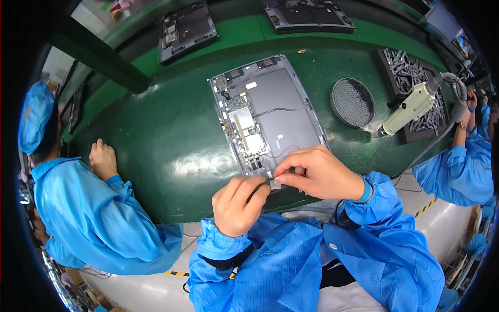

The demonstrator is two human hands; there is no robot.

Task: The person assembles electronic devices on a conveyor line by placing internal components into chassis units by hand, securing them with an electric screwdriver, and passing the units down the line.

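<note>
1. Green table (156, 151): the opened device (286, 104) lies on it just beyond both hands, long axis running away, far end leaning left.
2. Right hand (323, 174): nearer, over the near edge, thumb and forefinger drawn close; any hold, I can't tell.
3. Left hand (240, 204): beside it, fingers curled, contents hidden.

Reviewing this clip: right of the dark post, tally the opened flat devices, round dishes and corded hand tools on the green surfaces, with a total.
Opened flat devices: 3 (near device, back-left device, back-right device)
Round dishes: 1
Corded hand tools: 1
Total: 5
</note>
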